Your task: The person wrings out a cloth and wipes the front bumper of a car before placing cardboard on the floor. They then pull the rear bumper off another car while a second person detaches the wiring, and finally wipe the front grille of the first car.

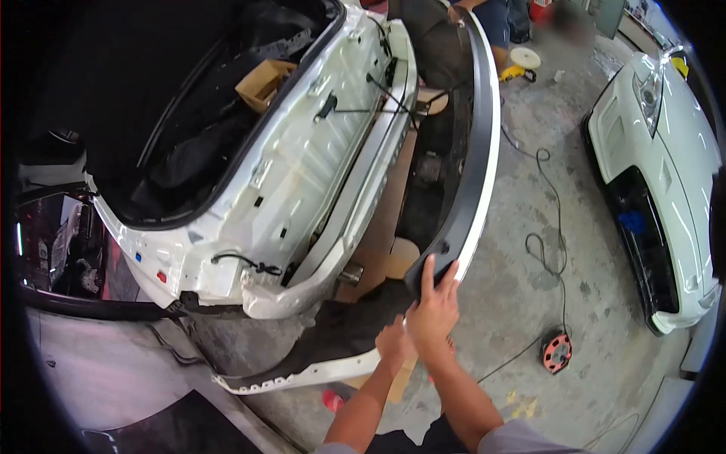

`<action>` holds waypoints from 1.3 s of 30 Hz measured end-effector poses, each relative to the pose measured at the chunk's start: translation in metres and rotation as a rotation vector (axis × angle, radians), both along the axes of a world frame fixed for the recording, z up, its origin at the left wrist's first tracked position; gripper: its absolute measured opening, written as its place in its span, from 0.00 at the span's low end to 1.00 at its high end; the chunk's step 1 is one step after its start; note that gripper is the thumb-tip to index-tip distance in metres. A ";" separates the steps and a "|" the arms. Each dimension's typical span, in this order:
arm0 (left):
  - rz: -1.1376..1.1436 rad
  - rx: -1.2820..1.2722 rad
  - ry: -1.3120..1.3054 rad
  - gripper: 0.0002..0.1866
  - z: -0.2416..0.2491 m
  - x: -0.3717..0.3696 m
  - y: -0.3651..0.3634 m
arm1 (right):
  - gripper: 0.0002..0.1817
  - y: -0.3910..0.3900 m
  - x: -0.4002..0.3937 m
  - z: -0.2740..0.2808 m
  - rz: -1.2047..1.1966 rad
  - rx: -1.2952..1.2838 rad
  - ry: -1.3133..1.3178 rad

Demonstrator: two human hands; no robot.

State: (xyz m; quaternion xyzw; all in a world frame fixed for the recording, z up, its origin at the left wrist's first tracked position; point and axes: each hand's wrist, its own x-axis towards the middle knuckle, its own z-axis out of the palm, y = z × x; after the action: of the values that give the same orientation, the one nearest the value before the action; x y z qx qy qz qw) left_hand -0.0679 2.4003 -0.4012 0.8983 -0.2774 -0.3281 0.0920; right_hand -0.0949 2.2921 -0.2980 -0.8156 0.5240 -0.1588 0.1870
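Note:
A long curved bumper [481,144], white outside with a dark grey upper strip, lies along the rear of a white car body [291,166]. My right hand [434,306] rests at the bumper's near corner, with two fingers stretched out over the dark strip. Just left of it and lower, my left hand [395,342] is closed at the bumper's edge; what its fingers grip is hidden. From there the bumper's white side part [325,371] runs left, low in the view. Between bumper and car body there is a gap.
Another person's hand [463,6] touches the bumper's far end. A white car front [658,151] stands at right. On the floor are an orange cable reel [556,352], its cable and a yellow tool [513,73]. A cardboard box [265,85] sits in the boot.

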 end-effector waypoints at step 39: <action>0.268 0.097 -0.066 0.21 0.156 0.009 0.012 | 0.32 -0.322 0.103 0.122 1.467 -0.279 -0.132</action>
State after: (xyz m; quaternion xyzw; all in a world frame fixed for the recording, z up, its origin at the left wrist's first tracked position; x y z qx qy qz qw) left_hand -0.0588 2.4124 -0.2452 0.9409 -0.1415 -0.2963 0.0824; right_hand 0.0081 1.9703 -0.1755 -0.9606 -0.1917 -0.1067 0.1707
